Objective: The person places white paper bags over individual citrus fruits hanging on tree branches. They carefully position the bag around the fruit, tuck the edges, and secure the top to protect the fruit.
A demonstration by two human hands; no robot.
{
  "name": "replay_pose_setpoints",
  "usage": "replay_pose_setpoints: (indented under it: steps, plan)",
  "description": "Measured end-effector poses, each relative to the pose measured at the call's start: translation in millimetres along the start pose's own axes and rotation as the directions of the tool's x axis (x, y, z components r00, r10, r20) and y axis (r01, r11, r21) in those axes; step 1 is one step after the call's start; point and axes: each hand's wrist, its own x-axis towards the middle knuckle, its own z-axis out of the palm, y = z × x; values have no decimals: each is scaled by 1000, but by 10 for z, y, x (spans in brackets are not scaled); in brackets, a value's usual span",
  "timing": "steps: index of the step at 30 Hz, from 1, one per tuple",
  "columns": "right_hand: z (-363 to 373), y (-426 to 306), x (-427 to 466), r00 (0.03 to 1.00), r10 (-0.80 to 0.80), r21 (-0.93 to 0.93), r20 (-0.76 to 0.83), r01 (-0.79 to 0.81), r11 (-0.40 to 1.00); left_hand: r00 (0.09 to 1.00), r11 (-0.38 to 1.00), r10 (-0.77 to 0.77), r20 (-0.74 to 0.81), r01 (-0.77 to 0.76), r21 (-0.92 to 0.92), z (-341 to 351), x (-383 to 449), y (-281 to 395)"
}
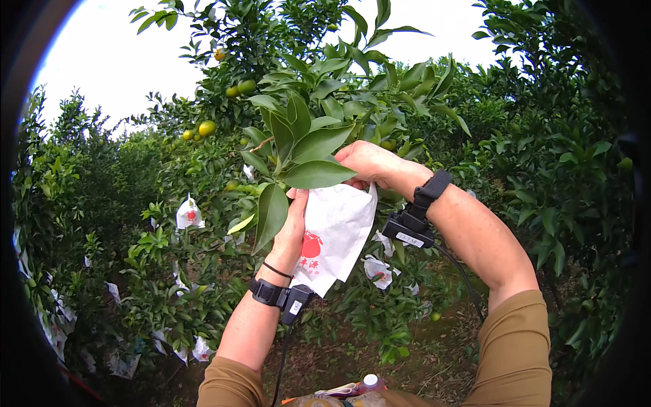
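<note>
A white paper fruit bag (342, 224), printed with a red fruit and some writing, hangs between my hands below a leafy citrus branch (315, 145). My right hand (370, 162) has its fingers curled at the bag's upper right edge, pinching the paper. Along the left side of the bag, my left hand (294, 221) grips near its top edge. Broad green leaves hide most of the left fingertips and the bag's mouth. Whether a fruit is inside the bag cannot be seen.
Yellow-green citrus fruits (206, 128) hang on the tree at upper left. Other bagged fruits show lower down, including one white bag (189, 213) at left and another (378, 271) at right. A capped bottle (371, 381) sits at my waist. Cables trail from both wrist devices.
</note>
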Motion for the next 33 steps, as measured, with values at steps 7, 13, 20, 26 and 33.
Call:
replay_pose_setpoints:
  steps: [7,13,20,26,33]
  plan:
    - [23,16,97,998,-62,-88,-23,60,994,989,968,83,-120,-52,247,-95,103,-80]
    - [9,-86,51,998,-51,-138,-31,46,989,980,959,123,-156,-77,272,-59,180,-154]
    - [-56,-176,-28,991,-123,-281,-55,103,954,964,902,191,-184,-99,420,2,301,-121]
    - [-101,-232,-43,990,-136,-315,-30,120,941,964,882,192,-185,-87,463,38,348,-36]
    - [-74,-180,51,987,-156,-348,-22,139,927,986,948,92,-139,-44,315,-8,360,-43]
